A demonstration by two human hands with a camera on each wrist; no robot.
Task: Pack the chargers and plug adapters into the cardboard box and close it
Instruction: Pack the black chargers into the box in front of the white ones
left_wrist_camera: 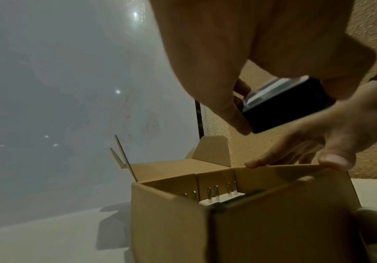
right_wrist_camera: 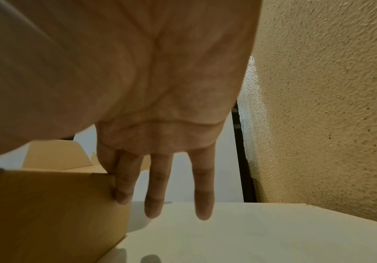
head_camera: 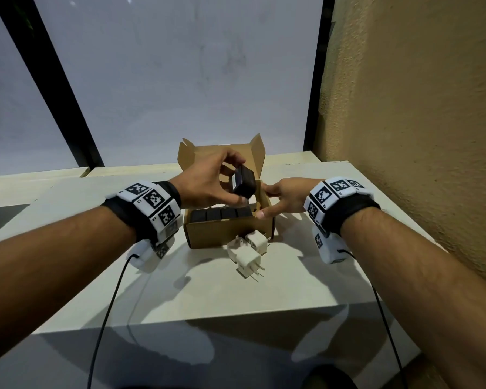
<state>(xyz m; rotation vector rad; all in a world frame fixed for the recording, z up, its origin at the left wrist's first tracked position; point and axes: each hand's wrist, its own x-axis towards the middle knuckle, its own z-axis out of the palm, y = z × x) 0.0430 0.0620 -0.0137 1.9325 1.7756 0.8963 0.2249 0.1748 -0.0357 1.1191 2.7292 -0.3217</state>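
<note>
Head view: you work at a white table [head_camera: 264,299]. On it sits the cardboard box [head_camera: 227,230], lid up (black chargers lie inside). Your right hand [head_camera: 285,196] steadies its rim with straight fingers. Your left hand [head_camera: 205,182] pinches a black charger [head_camera: 244,181] above it. White plug adapters [head_camera: 247,252] wait in front.

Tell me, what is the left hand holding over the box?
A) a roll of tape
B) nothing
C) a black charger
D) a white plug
C: the left hand pinches a black charger above the open box, while the white plugs lie on the table in front of it.
</note>
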